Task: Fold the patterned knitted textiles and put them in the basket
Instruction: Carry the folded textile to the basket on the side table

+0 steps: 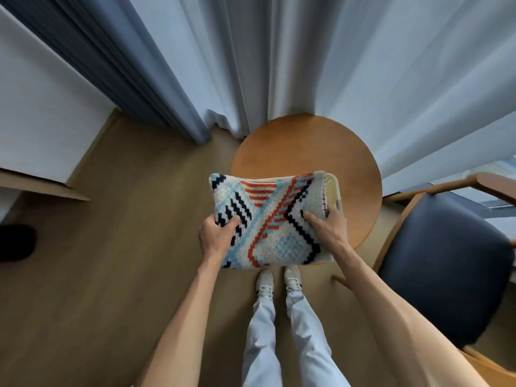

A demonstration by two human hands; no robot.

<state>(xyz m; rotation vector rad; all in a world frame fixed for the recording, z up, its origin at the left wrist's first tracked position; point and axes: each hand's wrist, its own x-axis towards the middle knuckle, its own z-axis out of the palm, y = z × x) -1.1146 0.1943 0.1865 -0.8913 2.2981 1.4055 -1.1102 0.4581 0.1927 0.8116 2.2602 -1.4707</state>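
A folded knitted textile [268,219], cream with light blue, orange and navy zigzag patterns, is held up flat in front of me. My left hand [216,236] grips its left edge, thumb on top. My right hand [326,229] grips its right edge, thumb lying across the pattern. A pale cream basket [333,191] with a perforated wall shows only as a strip behind the textile's right edge, on the round table; the rest of it is hidden by the textile.
A round wooden table [301,146] stands ahead against pale curtains [279,65]. A wooden armchair with a dark blue seat [444,266] is at the right. My feet in white shoes [279,280] stand on the wooden floor below the textile.
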